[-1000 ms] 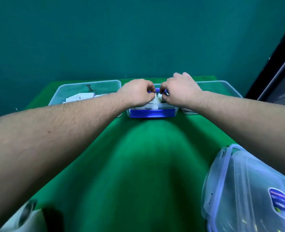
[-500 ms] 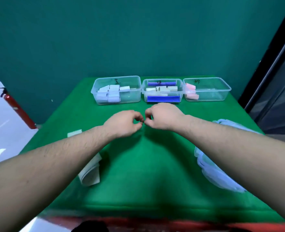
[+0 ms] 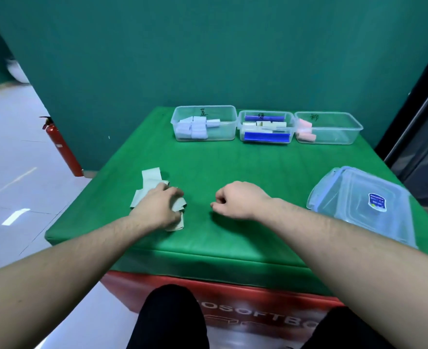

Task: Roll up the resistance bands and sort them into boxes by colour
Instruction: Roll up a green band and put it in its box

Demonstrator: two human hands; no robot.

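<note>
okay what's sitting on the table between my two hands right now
Nothing: in the head view only bare green cloth lies between the left hand and the right hand.

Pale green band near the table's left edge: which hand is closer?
Left. The left hand lies on the band, fingers curled over it. The right hand is off to its right, fist empty.

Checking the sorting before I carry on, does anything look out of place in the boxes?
Yes. The middle box holds dark blue rolls together with pale cream ones, so two colours share one box.
</note>
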